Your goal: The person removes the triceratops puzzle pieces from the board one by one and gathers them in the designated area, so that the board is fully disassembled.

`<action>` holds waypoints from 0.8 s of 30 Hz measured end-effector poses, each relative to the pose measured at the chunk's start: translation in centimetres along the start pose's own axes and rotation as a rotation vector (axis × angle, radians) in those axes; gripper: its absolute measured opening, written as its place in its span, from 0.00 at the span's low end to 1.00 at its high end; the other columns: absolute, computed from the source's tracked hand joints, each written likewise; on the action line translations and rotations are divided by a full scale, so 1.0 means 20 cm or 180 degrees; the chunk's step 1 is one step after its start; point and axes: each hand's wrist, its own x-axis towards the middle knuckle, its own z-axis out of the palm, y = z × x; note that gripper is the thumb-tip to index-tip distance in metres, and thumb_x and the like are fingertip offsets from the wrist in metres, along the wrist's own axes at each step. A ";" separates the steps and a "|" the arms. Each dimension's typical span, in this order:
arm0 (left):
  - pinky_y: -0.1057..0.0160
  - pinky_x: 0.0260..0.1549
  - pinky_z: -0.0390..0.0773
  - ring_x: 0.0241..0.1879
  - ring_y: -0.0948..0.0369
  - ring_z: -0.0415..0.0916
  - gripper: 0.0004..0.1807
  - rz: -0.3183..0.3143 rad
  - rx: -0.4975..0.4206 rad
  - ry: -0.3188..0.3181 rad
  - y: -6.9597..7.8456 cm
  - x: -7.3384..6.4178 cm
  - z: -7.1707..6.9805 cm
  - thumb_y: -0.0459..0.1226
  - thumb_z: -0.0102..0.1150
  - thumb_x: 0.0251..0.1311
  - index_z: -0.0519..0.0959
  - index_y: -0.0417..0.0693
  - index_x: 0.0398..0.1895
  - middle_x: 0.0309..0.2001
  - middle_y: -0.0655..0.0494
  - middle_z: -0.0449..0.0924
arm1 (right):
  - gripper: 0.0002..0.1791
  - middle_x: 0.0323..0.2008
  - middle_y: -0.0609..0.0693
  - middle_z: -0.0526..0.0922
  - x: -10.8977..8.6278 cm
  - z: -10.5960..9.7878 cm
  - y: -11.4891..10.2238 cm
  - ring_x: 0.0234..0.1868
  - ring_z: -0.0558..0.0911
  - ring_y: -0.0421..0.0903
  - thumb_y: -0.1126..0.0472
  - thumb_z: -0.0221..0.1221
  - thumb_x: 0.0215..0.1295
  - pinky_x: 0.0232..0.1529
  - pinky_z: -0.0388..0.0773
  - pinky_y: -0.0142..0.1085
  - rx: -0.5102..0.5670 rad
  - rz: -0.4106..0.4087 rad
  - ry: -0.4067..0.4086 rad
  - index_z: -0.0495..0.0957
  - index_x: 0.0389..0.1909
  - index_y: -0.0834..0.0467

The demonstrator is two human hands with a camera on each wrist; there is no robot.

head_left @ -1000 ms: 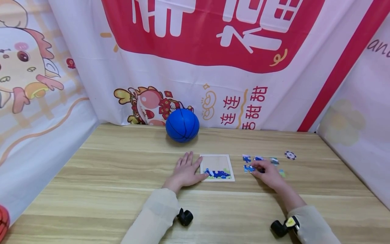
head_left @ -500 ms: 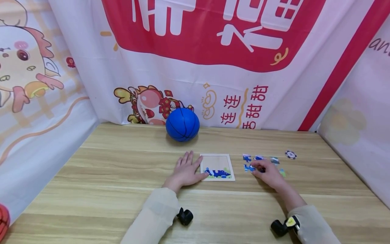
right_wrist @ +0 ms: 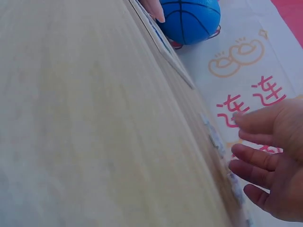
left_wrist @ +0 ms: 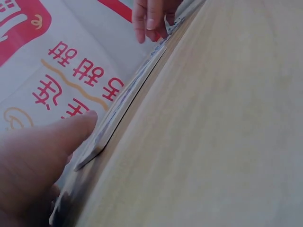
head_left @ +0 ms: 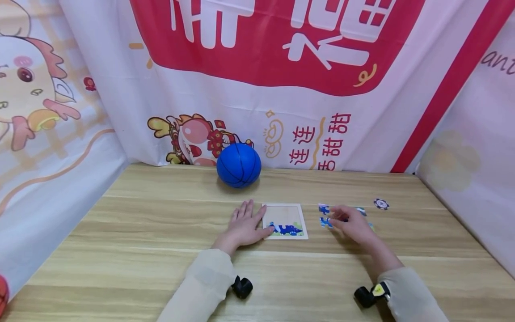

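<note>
My left hand lies with its fingers spread beside a square puzzle board, the thumb resting over the board's left part. Blue and green dinosaur pieces fill the board's lower part; bare wood shows above them. My right hand hovers over loose puzzle pieces to the right of the board. In the right wrist view, the fingers of the right hand are loosely bent, with no piece visible between them. That hand hides some of the loose pieces in the head view.
A blue basketball stands at the back of the wooden table. A round poker chip lies beyond the loose pieces on the right. Part of a red ball shows at the far left. Printed cloth hangs behind the table.
My right hand has risen slightly and shifted over the loose pieces, covering more of the upper ones. The left hand stays in place on the board. The head view has shifted a little.
</note>
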 end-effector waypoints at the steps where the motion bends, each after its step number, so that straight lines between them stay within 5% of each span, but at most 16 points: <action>1: 0.48 0.56 0.33 0.63 0.49 0.27 0.39 0.0014 -0.0007 0.0010 0.01 0.00 0.00 0.63 0.39 0.52 0.49 0.58 0.66 0.66 0.44 0.33 | 0.19 0.37 0.53 0.74 0.00 0.00 -0.01 0.39 0.72 0.49 0.59 0.56 0.56 0.39 0.69 0.42 0.0037 -0.0009 0.0020 0.71 0.48 0.62; 10: 0.48 0.56 0.34 0.63 0.50 0.27 0.38 0.0446 -0.0134 -0.0112 0.12 -0.11 -0.05 0.61 0.39 0.54 0.49 0.56 0.66 0.66 0.44 0.33 | 0.18 0.35 0.54 0.76 -0.05 0.04 -0.17 0.36 0.72 0.49 0.62 0.58 0.54 0.35 0.70 0.39 0.0387 -0.0286 0.0067 0.72 0.47 0.64; 16: 0.49 0.57 0.38 0.63 0.49 0.29 0.37 0.0700 0.0089 -0.0061 0.16 -0.16 0.00 0.61 0.38 0.55 0.50 0.57 0.66 0.65 0.42 0.32 | 0.20 0.35 0.50 0.75 -0.06 0.13 -0.20 0.37 0.71 0.46 0.61 0.58 0.55 0.36 0.69 0.37 0.0476 -0.0142 -0.0148 0.71 0.49 0.60; 24: 0.48 0.56 0.39 0.63 0.47 0.30 0.37 0.0828 0.0273 0.0036 0.18 -0.20 0.07 0.60 0.38 0.55 0.51 0.56 0.65 0.65 0.40 0.33 | 0.20 0.35 0.51 0.73 -0.07 0.24 -0.22 0.35 0.71 0.45 0.63 0.61 0.49 0.36 0.69 0.36 0.0469 -0.0294 -0.0235 0.73 0.46 0.61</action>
